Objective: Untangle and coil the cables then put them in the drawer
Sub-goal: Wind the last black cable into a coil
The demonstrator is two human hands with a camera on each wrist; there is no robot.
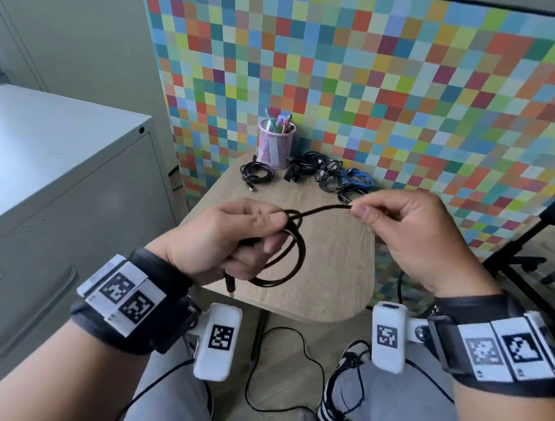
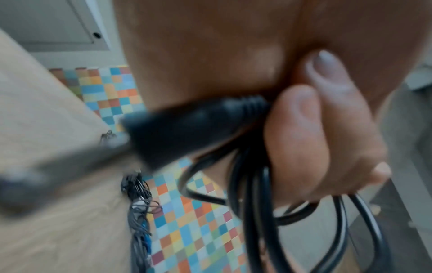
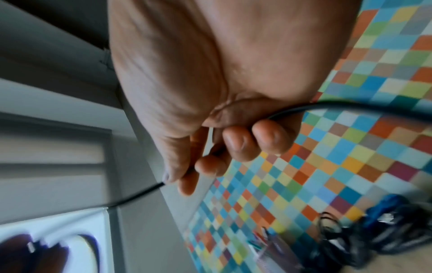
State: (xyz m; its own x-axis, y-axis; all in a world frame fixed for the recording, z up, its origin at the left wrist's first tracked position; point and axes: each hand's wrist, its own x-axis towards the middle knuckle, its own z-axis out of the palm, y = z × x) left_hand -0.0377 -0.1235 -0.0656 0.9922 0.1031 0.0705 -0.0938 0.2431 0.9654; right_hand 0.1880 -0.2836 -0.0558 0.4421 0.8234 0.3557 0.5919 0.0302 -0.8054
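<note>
A black cable (image 1: 291, 254) hangs in loops above the small wooden table (image 1: 337, 280). My left hand (image 1: 235, 237) grips the gathered loops, and one plug end (image 1: 230, 286) sticks out below the fist. In the left wrist view the fingers (image 2: 304, 140) curl round the black cable (image 2: 252, 212) beside its plug (image 2: 187, 129). My right hand (image 1: 400, 225) pinches the free strand and holds it out to the right. The right wrist view shows the strand (image 3: 327, 107) passing through the curled fingers (image 3: 245, 142). More tangled cables (image 1: 331, 174), black and blue, lie at the table's far edge.
A pink mesh pen cup (image 1: 276, 143) stands at the table's back. A grey filing cabinet (image 1: 50, 201) with drawers stands on the left. A multicoloured checkered panel (image 1: 409, 88) backs the table. Thin wires (image 1: 291, 369) trail on the floor by my legs. A dark stand (image 1: 516, 256) sits at right.
</note>
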